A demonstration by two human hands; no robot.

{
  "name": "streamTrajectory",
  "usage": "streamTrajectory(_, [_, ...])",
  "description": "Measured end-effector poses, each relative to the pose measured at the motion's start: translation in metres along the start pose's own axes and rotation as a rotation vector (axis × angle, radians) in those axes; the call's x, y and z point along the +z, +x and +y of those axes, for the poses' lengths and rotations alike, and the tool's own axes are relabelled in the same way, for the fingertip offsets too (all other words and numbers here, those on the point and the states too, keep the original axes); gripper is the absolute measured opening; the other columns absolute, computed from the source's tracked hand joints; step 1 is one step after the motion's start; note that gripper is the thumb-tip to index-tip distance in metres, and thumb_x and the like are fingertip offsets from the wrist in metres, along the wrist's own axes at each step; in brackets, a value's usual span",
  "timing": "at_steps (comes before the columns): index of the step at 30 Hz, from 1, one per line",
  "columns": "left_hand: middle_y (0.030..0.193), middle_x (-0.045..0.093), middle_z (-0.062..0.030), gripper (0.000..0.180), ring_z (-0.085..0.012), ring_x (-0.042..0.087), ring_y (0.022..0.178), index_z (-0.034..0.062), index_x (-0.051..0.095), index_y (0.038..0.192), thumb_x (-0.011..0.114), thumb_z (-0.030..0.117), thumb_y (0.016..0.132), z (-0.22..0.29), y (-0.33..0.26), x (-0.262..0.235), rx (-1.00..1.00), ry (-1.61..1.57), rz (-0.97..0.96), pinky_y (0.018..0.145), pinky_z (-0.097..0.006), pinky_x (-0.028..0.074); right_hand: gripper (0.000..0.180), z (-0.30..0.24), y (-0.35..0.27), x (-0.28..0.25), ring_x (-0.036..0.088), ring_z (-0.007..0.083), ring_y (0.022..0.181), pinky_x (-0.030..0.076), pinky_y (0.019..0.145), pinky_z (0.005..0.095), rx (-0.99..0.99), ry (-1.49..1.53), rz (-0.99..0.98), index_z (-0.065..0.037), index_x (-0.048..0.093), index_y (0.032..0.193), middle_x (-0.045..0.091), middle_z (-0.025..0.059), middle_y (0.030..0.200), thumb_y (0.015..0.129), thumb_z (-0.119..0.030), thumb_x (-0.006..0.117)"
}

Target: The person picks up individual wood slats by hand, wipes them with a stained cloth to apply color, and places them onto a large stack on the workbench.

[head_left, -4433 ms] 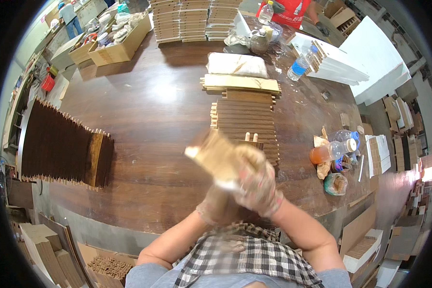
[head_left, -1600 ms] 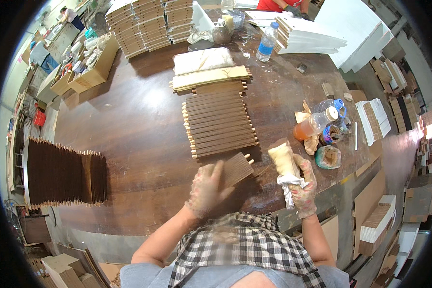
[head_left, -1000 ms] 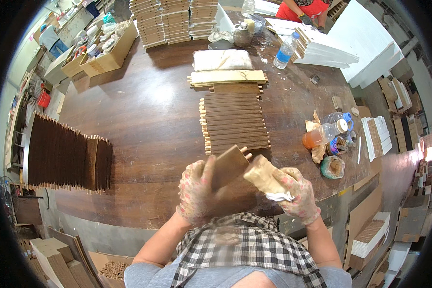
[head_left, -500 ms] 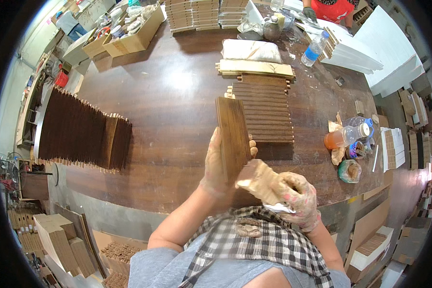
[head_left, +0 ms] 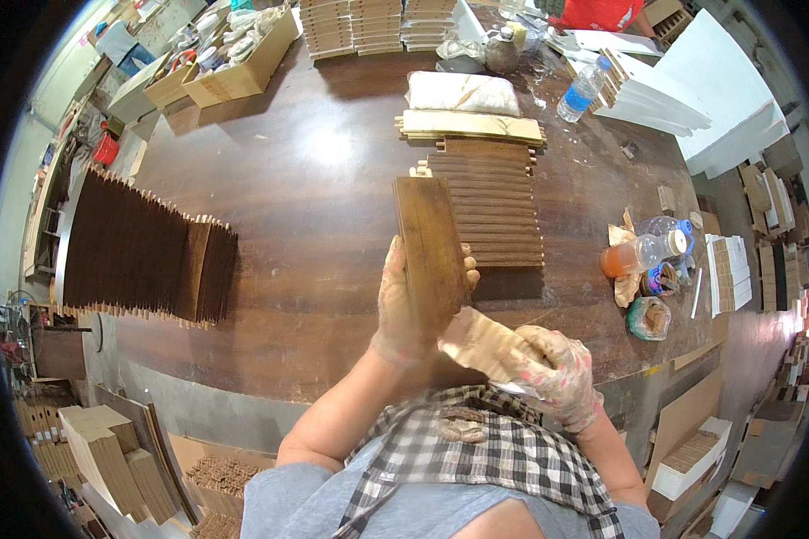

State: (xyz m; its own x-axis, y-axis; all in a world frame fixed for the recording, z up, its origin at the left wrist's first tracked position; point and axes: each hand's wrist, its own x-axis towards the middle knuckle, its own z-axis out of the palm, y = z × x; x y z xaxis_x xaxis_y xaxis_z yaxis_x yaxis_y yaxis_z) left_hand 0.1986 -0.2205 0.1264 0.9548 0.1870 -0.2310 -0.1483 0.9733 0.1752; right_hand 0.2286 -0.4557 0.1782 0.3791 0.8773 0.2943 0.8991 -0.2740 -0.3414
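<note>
My left hand point(head_left: 392, 301) is wrapped round a dark brown wooden board point(head_left: 430, 247), holding it raised and tilted over the table, with fingertips showing past its right edge. In a stained, pale glove, my right hand point(head_left: 562, 373) grips a folded tan pad point(head_left: 484, 344); whether it is cloth or sandpaper I cannot tell. The pad's end meets the board's lower right corner. Beyond the board lies a row of dark boards point(head_left: 494, 207) with light pegs at their ends. Pale wooden boards point(head_left: 472, 128) and a folded white cloth point(head_left: 463, 93) lie behind that row.
A long row of dark pegged boards point(head_left: 130, 247) stands at the left of the brown table point(head_left: 306, 225). Bottles point(head_left: 634, 255) and a jar point(head_left: 648, 318) stand at right. Cardboard boxes point(head_left: 243, 76) and stacked panels point(head_left: 351, 27) line the back, where a person in red point(head_left: 602, 13) stands.
The held board has turned slightly, showing more of its broad face. My right hand stays by its lower end with the pad. The whole view has shifted a little.
</note>
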Motion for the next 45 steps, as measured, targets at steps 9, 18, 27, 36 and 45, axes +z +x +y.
streamTrajectory(9, [0.119,0.061,-0.0134,0.074,-0.0232,0.062,0.103,0.0,0.05,0.132,0.03,0.063,0.099,0.005,-0.016,-0.007,-0.195,0.008,-0.178,0.084,-0.036,0.055,0.049,0.023,-0.018,0.0,0.066,0.0329,0.098,0.057,0.08,0.0406,0.282,0.235,0.328,-0.015,0.064,0.121,0.061,0.0129,0.114,0.074,-0.026,0.075])
streamTrajectory(18, [0.128,0.057,-0.0157,0.076,-0.0325,0.063,0.106,0.0039,0.044,0.141,0.031,0.065,0.099,-0.009,-0.027,-0.025,-0.375,-0.09,-0.084,0.087,-0.044,0.056,0.06,0.03,0.027,0.002,0.064,0.0327,0.102,0.054,0.085,0.0379,0.321,0.245,0.482,-0.01,0.063,0.129,0.061,0.0158,0.117,0.071,-0.019,0.077])
streamTrajectory(27, [0.121,0.061,-0.0145,0.068,-0.0313,0.065,0.101,0.005,0.047,0.139,0.046,0.059,0.097,-0.008,-0.032,-0.031,-0.389,-0.066,-0.083,0.083,-0.043,0.058,0.056,0.032,0.011,0.009,0.066,0.0295,0.098,0.056,0.08,0.0397,0.269,0.302,0.418,-0.012,0.064,0.127,0.061,0.0141,0.116,0.073,-0.023,0.079])
streamTrajectory(36, [0.115,0.064,-0.0139,0.063,-0.0265,0.065,0.097,0.0025,0.052,0.131,0.052,0.055,0.096,-0.014,-0.044,-0.016,-0.393,0.091,0.055,0.083,-0.039,0.057,0.051,0.037,0.028,-0.016,0.065,0.0324,0.096,0.054,0.081,0.0373,0.449,0.241,0.471,-0.005,0.066,0.121,0.061,0.0172,0.11,0.073,-0.015,0.079])
streamTrajectory(45, [0.129,0.056,-0.0161,0.069,-0.0278,0.056,0.114,0.0006,0.046,0.135,0.067,0.048,0.09,-0.01,-0.048,-0.004,-0.378,0.414,-0.105,0.1,-0.042,0.048,0.05,0.031,0.032,-0.025,0.066,0.0331,0.093,0.055,0.079,0.0375,0.43,0.214,0.508,-0.005,0.065,0.121,0.061,0.0182,0.11,0.074,-0.016,0.077])
